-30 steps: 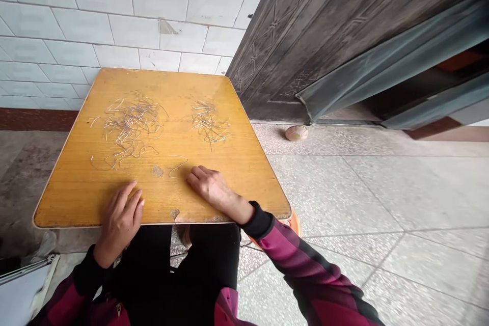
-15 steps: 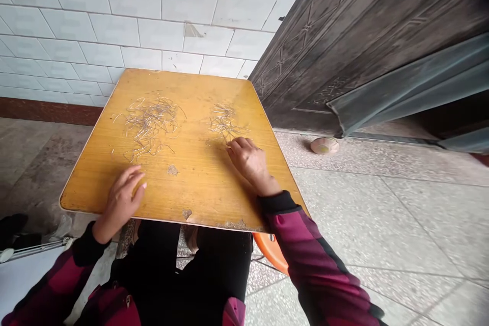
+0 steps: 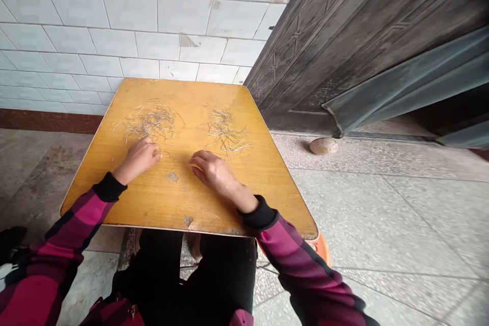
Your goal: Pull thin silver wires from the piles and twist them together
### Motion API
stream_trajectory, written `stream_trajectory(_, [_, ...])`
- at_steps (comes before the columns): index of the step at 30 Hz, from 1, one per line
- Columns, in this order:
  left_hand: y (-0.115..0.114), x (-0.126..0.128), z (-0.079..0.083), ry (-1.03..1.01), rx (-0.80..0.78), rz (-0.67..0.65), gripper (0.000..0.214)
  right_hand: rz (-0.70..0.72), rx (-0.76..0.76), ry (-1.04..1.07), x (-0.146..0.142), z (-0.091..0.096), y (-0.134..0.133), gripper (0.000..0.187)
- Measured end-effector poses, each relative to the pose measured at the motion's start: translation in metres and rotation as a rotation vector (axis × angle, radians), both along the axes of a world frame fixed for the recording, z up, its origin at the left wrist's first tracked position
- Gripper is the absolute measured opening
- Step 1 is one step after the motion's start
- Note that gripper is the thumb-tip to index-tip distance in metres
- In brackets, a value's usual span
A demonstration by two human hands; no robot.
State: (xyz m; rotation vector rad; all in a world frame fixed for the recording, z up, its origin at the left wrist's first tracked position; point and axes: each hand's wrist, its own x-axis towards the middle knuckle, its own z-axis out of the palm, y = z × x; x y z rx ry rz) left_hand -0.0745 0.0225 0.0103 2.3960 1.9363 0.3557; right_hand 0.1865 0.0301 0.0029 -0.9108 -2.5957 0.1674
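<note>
Two loose heaps of thin, bent wire pieces lie on a yellow wooden table: a larger left heap [image 3: 153,121] and a smaller right heap [image 3: 225,131]. My left hand [image 3: 140,159] is at the near edge of the larger heap, its fingers pressed together and pointing down. A strand of wire shows beside its fingertips, but I cannot make out what is pinched. Nearer the table's middle, my right hand [image 3: 214,170] hovers in front of the smaller heap, apart from it. Its fingers are loosely curved, with a gap by the thumb and nothing visible in them.
The table [image 3: 183,198] stands close to a white tiled wall [image 3: 130,15], its surface chipped in places. To the right are a dark carved door [image 3: 305,56], a grey-green curtain [image 3: 401,81] and a roundish stone-like object [image 3: 323,146] on the floor. Part of an orange stool [image 3: 323,248] shows below.
My left hand has moved forward to the larger heap and closed its fingers. My right hand has left the smaller heap and come left and nearer. The view has shifted slightly.
</note>
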Motion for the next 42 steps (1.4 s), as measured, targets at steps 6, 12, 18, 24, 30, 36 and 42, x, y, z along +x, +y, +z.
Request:
stream_trajectory(6, [0.008,0.011,-0.020,-0.053,0.041,-0.005,0.020,0.008,-0.136,0.098,-0.019,-0.017,0.014,0.013])
stream_trajectory(12, [0.004,0.005,-0.002,-0.796,-0.093,-0.108,0.012,-0.015,-0.301,0.398,-0.019,-0.031,0.012,0.017])
stream_trajectory(18, [-0.011,0.020,0.009,-0.875,-0.226,-0.228,0.012,0.046,-0.710,0.826,-0.028,-0.028,0.009,0.048])
stream_trajectory(24, [-0.014,0.026,-0.007,-0.670,-0.107,-0.343,0.013,0.046,-0.939,0.999,-0.035,-0.025,0.003,0.024])
stream_trajectory(30, [-0.006,0.012,-0.014,-0.469,-0.026,-0.397,0.031,-0.154,-0.944,1.231,-0.029,-0.021,0.011,0.027])
stream_trajectory(36, [-0.002,0.007,-0.026,-0.337,0.116,-0.431,0.020,-0.264,-0.909,1.364,-0.021,-0.021,0.018,0.027])
stream_trajectory(42, [-0.002,0.009,-0.023,-0.460,0.233,-0.361,0.013,-0.291,-0.779,1.347,-0.027,-0.026,0.016,0.023])
